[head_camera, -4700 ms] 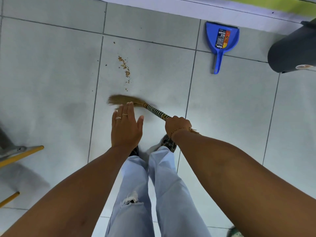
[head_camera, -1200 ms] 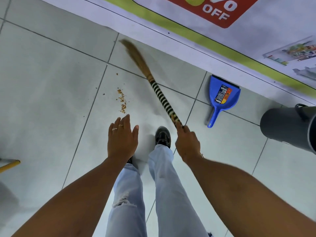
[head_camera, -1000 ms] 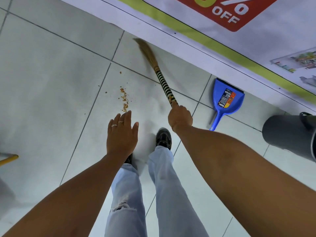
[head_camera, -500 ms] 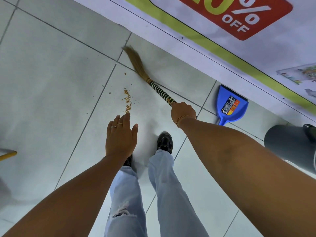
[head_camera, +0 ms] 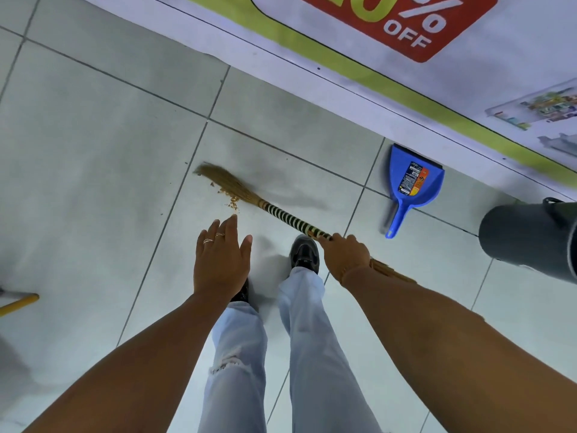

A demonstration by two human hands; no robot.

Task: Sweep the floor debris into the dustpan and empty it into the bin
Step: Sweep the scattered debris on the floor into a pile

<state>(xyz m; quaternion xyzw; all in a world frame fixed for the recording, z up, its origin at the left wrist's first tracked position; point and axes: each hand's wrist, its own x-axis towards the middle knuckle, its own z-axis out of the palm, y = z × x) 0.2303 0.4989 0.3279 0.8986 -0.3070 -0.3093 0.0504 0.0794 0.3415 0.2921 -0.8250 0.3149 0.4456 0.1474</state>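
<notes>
My right hand (head_camera: pixel 345 256) grips the striped handle of a short straw broom (head_camera: pixel 281 215). Its bristles lie low across the pale tiles, touching a small trail of brown crumbs (head_camera: pixel 232 201). My left hand (head_camera: pixel 220 260) hovers flat with fingers apart, holding nothing, just below the crumbs. A blue dustpan (head_camera: pixel 412 185) lies on the floor to the right, handle toward me, mouth toward the wall. A dark grey bin (head_camera: pixel 527 239) sits at the right edge, partly cut off.
A printed banner (head_camera: pixel 374 42) with a green stripe runs along the wall at the top. A yellow bar (head_camera: pixel 18 303) pokes in at the left edge. My legs and black shoes (head_camera: pixel 304 253) stand on the tiles between my hands.
The broom has swung down from near the wall onto the crumb trail, its bristles now over the debris. My right hand has drawn back toward my shoe. My left hand is unmoved.
</notes>
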